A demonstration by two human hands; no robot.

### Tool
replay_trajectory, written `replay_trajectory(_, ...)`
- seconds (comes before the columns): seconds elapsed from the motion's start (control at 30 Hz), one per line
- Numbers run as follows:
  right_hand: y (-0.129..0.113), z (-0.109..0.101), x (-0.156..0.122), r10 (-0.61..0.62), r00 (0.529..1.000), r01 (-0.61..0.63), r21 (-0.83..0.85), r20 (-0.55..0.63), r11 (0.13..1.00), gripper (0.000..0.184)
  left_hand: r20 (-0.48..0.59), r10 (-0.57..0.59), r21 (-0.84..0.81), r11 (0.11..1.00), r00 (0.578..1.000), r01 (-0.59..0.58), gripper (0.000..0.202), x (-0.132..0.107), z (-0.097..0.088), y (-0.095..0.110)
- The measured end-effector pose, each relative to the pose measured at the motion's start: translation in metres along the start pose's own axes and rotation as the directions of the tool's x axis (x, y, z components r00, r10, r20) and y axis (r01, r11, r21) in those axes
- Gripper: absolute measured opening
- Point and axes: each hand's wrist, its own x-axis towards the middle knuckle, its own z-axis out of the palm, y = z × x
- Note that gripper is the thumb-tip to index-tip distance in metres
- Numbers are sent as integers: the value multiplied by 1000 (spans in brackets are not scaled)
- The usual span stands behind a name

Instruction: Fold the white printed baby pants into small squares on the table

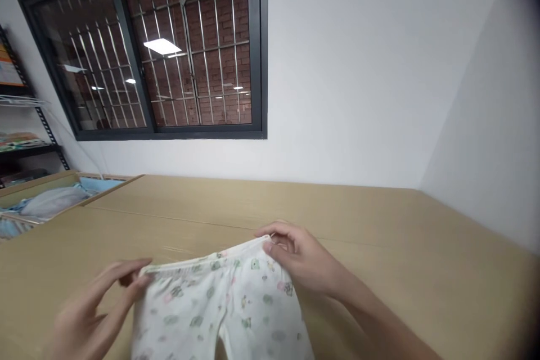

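A small pair of white pants (253, 298) with a green and pink print hangs by its elastic waistband over the tan tabletop. At the left corner of the waistband, my left hand (99, 306) pinches the fabric between thumb and fingers. The right corner is gripped the same way by my right hand (301, 256), a little higher than the left, so the waistband slants upward to the right. Both legs run down past the bottom edge of the view, and their ends are out of sight.
The wide tan table surface (358, 214) reaches back to a white wall (346, 67). An open box (113, 190) with blue and white cloth stands at the left. Beyond it are shelves (31, 149) with stacked goods. A barred window (202, 56) is above.
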Motion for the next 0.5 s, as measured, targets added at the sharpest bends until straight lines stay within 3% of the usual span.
replay_trajectory(0.13,59,-5,13,23,992,-50,-223,-122,974,27,212,-12,-167,985,977,49,36,26,65,0)
replay_trajectory(0.27,123,2,28,-13,990,-41,-373,-142,927,23,417,11,-145,988,909,54,34,37,133,-11)
replay_trajectory(0.37,160,9,41,-31,988,-43,-463,-151,885,27,468,20,-120,992,883,42,31,43,174,-22)
replay_trajectory(0.5,196,17,59,-42,985,-67,-597,-167,800,29,470,28,-61,998,882,1,25,53,216,-33)
